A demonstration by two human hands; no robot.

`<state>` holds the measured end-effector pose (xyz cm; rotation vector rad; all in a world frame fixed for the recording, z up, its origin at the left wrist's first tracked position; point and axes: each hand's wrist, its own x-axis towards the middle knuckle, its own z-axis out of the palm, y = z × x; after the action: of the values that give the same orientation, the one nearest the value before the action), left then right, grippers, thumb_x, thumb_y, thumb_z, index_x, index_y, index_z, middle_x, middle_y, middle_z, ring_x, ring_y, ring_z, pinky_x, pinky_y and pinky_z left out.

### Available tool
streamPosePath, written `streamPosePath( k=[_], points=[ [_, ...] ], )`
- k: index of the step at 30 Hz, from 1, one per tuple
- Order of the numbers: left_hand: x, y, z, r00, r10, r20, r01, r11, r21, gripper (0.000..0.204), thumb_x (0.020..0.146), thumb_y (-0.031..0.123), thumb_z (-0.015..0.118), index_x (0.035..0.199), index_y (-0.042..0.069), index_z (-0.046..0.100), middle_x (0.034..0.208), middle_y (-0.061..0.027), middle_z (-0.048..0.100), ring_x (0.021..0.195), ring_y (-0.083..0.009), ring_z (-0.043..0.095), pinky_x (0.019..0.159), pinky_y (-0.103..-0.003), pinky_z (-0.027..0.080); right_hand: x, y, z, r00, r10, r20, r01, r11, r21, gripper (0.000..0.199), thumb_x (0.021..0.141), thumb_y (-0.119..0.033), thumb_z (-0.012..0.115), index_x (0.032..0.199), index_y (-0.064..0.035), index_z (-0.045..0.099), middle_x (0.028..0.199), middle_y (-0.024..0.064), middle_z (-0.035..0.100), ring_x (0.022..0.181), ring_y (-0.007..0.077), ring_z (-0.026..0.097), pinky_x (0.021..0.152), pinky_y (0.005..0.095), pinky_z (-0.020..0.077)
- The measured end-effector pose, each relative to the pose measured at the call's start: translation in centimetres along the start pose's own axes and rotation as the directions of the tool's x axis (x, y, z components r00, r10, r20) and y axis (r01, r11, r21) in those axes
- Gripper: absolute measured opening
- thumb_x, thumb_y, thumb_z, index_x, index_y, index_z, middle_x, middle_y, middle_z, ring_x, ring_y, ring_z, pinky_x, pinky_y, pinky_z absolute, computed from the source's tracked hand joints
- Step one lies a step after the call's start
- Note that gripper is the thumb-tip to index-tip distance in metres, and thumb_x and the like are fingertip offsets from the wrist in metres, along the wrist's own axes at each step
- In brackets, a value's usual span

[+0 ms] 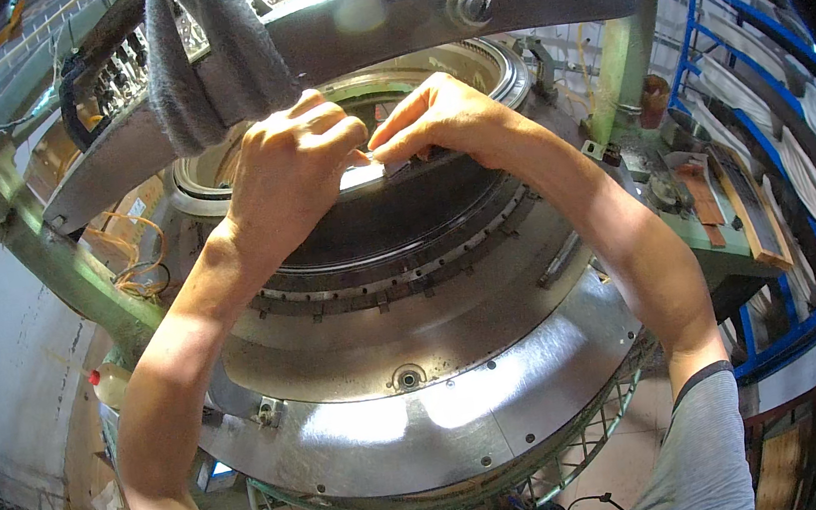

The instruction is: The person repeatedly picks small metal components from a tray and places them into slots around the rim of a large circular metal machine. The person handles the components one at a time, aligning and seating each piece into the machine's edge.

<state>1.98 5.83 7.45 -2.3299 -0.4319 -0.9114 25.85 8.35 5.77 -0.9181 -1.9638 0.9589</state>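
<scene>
At the upper rim of the circular knitting machine's cylinder (pixel 407 245), the left hand (pixel 288 173) curls closed beside a small thin metal piece (pixel 386 164), pinched by the right hand (pixel 437 116); likely light, stiff, slippery: hold its edges.

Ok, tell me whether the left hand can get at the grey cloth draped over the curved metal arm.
Probably yes: the grey cloth hangs just above the left hand with nothing between them, though that hand is busy at the machine's ring.
</scene>
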Motion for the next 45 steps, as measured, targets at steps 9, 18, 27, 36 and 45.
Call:
streamPosePath(
  k=[9,18,27,36,45],
  points=[
    [0.5,-0.2,0.6,0.998,0.058,0.026,-0.055,0.995,-0.083,0.019,0.076,-0.007,0.071,0.087,0.004,0.06,0.086,-0.0086,0.062,0.09,-0.0286,0.066,0.078,-0.041,0.059,0.4,-0.6,-0.2,0.998,0.048,0.031,-0.048,0.999,0.006,0.022,0.077,-0.02,0.092,0.091,-0.0046,0.084,0.078,0.0016,0.073,0.07,0.0095,0.06,0.063,0.0259,0.0461],
    [0.1,-0.4,1.3,0.998,0.056,0.029,-0.053,0.994,-0.095,0.019,0.075,-0.008,0.069,0.088,0.004,0.061,0.086,-0.0087,0.062,0.09,-0.0289,0.066,0.079,-0.042,0.058,0.5,-0.7,-0.1,0.998,0.043,0.035,-0.043,0.999,0.023,0.02,0.077,-0.016,0.091,0.091,-0.0032,0.083,0.076,0.0027,0.073,0.068,0.0104,0.061,0.062,0.026,0.047],
    [-0.1,-0.7,1.8,0.995,0.093,0.025,-0.09,0.99,-0.109,0.025,0.072,-0.008,0.069,0.092,0.006,0.062,0.089,-0.0088,0.061,0.093,-0.03,0.065,0.08,-0.043,0.058,0.3,-1.2,0.0,0.998,0.062,0.006,-0.062,0.997,-0.035,0.02,0.078,-0.017,0.09,0.09,-0.0028,0.083,0.076,0.0048,0.074,0.067,0.0114,0.063,0.063,0.0257,0.049],
    [0.0,-0.4,2.4,0.997,0.076,0.027,-0.072,0.991,-0.114,0.025,0.071,-0.008,0.069,0.091,0.006,0.062,0.09,-0.0089,0.061,0.094,-0.0297,0.065,0.081,-0.042,0.058,0.1,-0.9,-0.4,0.996,0.085,0.001,-0.085,0.995,-0.046,0.023,0.077,-0.018,0.089,0.095,-0.0034,0.084,0.081,0.0058,0.076,0.072,0.0121,0.065,0.067,0.0272,0.0505],
    [0.1,0.0,2.8,0.998,0.067,0.017,-0.063,0.984,-0.169,0.021,0.071,-0.008,0.07,0.086,0.005,0.064,0.087,-0.0088,0.062,0.092,-0.0285,0.066,0.08,-0.04,0.059,0.0,-0.5,-0.6,0.997,0.072,-0.017,-0.072,0.997,0.0,0.022,0.075,-0.014,0.088,0.095,-0.004,0.085,0.079,0.0046,0.076,0.067,0.0113,0.062,0.062,0.0273,0.0502]
  ],
)
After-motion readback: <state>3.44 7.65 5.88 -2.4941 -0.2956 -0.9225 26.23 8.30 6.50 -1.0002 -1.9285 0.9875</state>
